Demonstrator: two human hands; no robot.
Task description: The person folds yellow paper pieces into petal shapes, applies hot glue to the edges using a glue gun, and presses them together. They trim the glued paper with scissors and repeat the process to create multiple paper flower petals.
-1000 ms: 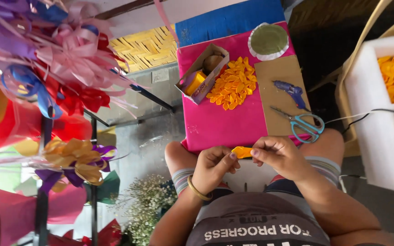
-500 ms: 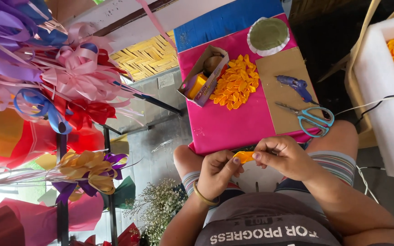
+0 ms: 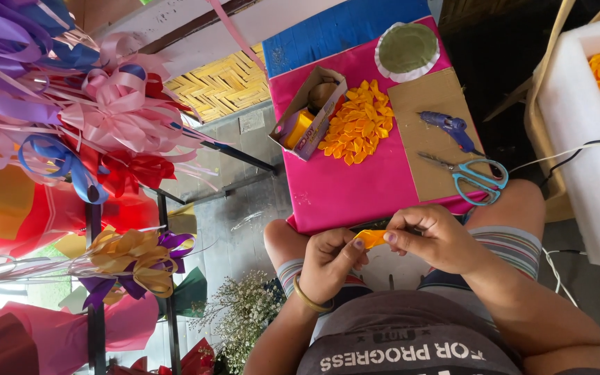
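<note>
Barely shifted since before, both hands' fingers pinch the orange petal (image 3: 371, 239) just below the pink board's (image 3: 355, 187) near edge.

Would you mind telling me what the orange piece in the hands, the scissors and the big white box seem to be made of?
The orange piece, pinched between the left hand and right hand, looks like thin, matte fabric or paper, as it bends softly. The scissors show grey metal blades and glossy teal plastic handles. The white box seems foam: thick, matte walls.
</note>
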